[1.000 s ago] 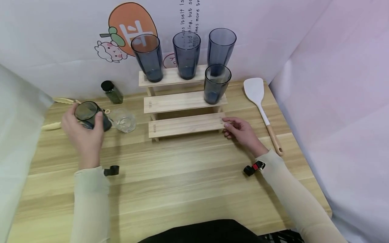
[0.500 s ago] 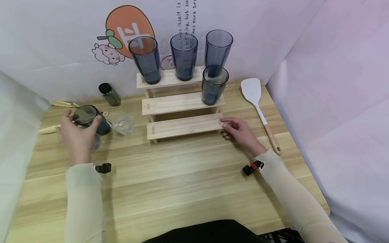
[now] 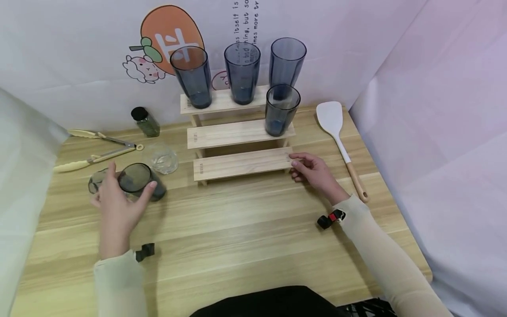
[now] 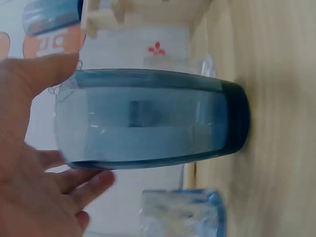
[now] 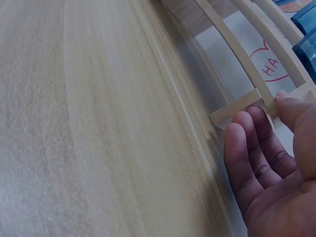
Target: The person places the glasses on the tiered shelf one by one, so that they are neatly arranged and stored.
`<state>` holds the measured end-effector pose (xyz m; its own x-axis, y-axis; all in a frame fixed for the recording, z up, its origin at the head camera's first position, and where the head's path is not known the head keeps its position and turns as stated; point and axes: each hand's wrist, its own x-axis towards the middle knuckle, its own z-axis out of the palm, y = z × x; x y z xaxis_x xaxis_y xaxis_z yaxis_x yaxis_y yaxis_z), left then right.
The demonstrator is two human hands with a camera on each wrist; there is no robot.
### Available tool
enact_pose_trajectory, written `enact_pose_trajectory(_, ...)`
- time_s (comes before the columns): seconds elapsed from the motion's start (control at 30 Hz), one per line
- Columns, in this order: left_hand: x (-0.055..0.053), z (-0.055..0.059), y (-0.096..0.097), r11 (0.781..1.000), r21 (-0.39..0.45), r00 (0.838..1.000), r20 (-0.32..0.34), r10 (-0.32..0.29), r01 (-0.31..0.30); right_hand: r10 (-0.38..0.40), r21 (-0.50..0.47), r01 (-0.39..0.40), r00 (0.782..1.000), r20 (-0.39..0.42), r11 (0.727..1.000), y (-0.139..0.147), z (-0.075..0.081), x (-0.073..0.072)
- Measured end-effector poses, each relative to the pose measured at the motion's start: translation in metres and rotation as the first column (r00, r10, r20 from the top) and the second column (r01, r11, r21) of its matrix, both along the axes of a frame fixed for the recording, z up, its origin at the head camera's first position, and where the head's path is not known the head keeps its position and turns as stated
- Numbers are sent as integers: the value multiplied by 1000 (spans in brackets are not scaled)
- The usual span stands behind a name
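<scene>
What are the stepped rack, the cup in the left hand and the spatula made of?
Stepped rack: probably wood, pale, matte and visibly grained. Cup in the left hand: smoky blue, glossy, transparent, likely glass, though plastic is possible. Spatula: smooth white head, perhaps silicone or plastic; tan handle, seemingly wood by its colour.

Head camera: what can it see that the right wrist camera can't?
Only the head camera shows the left hand holding a glass, plus the tongs, jar and spatula.
Only the right wrist camera shows the letters "HA" behind the rack.
Both show the right hand at the rack's end, the table and some blue glasses, though the wrist camera catches just bits of those.
</scene>
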<state>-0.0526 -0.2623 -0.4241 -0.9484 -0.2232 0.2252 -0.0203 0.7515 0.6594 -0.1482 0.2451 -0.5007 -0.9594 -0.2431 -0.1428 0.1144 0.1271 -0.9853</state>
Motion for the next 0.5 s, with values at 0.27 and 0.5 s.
enact_pose_trajectory(0.27,8,-15,23,951,308,1000,-13,17,-13,-2,13,2,1000,6,1000,-1,0,0)
enact_pose_trajectory(0.5,8,-28,21,800,598,998,-6,-62,53,-17,2,17,1000,12,1000,-2,-1,1)
